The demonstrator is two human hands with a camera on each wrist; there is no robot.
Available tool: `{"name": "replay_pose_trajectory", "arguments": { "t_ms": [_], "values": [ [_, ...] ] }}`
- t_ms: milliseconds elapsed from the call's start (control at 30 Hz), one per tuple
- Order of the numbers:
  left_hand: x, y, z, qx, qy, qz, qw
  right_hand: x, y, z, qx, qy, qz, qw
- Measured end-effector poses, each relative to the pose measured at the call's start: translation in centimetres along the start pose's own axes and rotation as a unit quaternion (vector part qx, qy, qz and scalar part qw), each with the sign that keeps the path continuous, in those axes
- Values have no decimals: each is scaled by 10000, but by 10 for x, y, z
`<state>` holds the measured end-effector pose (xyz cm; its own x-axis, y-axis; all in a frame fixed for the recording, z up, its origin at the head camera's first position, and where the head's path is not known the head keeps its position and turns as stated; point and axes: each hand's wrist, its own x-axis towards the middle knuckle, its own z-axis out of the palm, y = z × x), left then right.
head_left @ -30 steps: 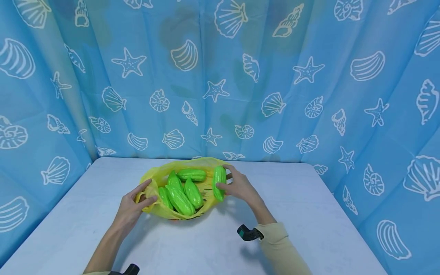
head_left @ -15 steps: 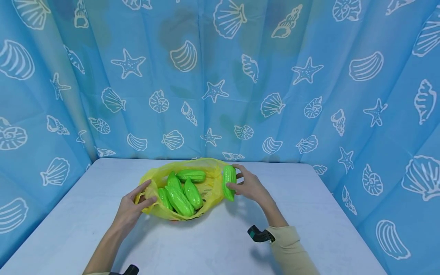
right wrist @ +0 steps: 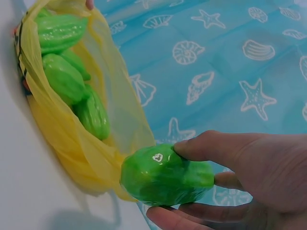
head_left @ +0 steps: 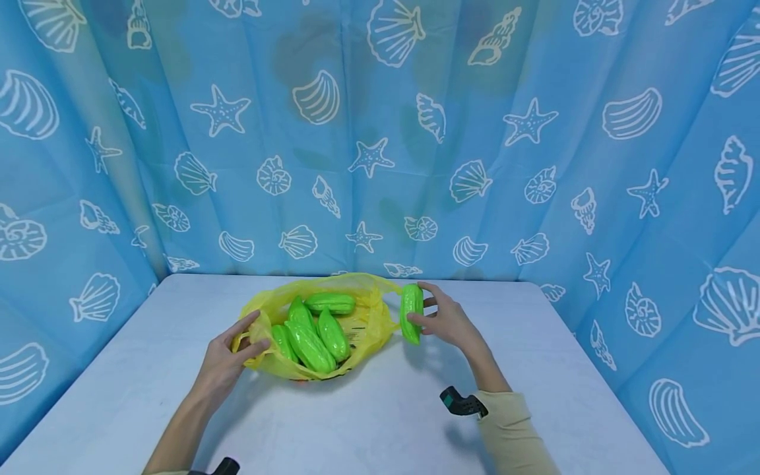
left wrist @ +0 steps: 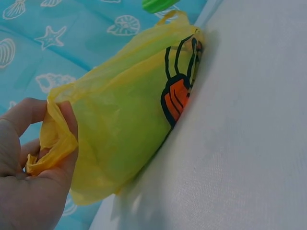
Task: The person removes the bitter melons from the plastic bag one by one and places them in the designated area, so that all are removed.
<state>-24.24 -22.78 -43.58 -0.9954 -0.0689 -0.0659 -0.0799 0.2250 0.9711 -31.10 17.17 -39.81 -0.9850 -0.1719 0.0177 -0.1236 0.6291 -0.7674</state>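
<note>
Drew gourd [head_left: 411, 314] toward three o'clock in curled right hand [head_left: 445, 321]; pinched yellow bag [head_left: 374, 324] at nine with left hand [head_left: 224, 357].

The table [head_left: 332, 422] was white, with rounded far corners and, seen close up from the left wrist, a faint fabric-like grain. A blue curtain [head_left: 380, 198] hung behind the table and along its left and right sides, falling in soft vertical folds. White outlined sea motifs [head_left: 221, 110] covered it: a starfish [head_left: 371, 157] above the middle of the table's far edge, a scallop shell [head_left: 396, 31] higher still, and a ribbed shell [head_left: 679, 413] beyond the table's right side. Blurry darker patches [head_left: 303, 49] tinted the cloth high above the table.
</note>
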Motion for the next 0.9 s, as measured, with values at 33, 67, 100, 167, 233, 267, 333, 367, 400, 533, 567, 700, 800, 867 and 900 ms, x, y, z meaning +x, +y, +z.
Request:
{"name": "replay_pose_trajectory", "arguments": {
  "t_ms": [33, 67, 100, 167, 233, 267, 333, 367, 400, 533, 567, 700, 800, 867, 900],
  "values": [
    [0, 0, 0, -36, -1, -8, 10000, 1, 2, -1, 19, 8, 28, 10000],
    [0, 0, 0, -88, -11, -21, 10000, 1, 4, -3, 32, 24, 54, 10000],
    [0, 0, -1, -161, -14, -34, 9999, 2, 6, -4, 30, 37, 72, 10000],
    [1, 1, -1, -346, -36, -71, 9994, 4, 11, -7, 35, 68, 124, 9999],
    [1, 1, -1, -562, -69, -107, 9983, 5, 15, -9, 35, 86, 185, 9998],
    [1, 2, -2, -682, -85, -128, 9976, 6, 17, -10, 32, 104, 220, 9997],
    [1, 2, -2, -870, -108, -161, 9960, 8, 22, -12, 31, 124, 261, 9996],
    [1, 3, -2, -947, -116, -174, 9953, 9, 24, -12, 30, 137, 283, 9995],
    [1, 3, -2, -1019, -122, -182, 9946, 9, 26, -13, 41, 153, 318, 9994],
    [0, 3, -3, -1156, -123, -178, 9931, 11, 31, -13, -2, 181, 406, 9990],
    [0, 3, -3, -1178, -120, -171, 9928, 12, 32, -13, -20, 176, 434, 9989],
    [0, 3, -4, -1269, -102, -139, 9918, 13, 37, -11, -98, 152, 529, 9984],
    [0, 3, -4, -1344, -94, -113, 9908, 16, 42, -10, -138, 190, 599, 9979],
    [0, 3, -4, -1383, -108, -96, 9903, 17, 46, -8, -134, 237, 586, 9979],
    [0, 2, -4, -1390, -118, -87, 9902, 18, 48, -8, -123, 274, 574, 9979]
  ]
}}
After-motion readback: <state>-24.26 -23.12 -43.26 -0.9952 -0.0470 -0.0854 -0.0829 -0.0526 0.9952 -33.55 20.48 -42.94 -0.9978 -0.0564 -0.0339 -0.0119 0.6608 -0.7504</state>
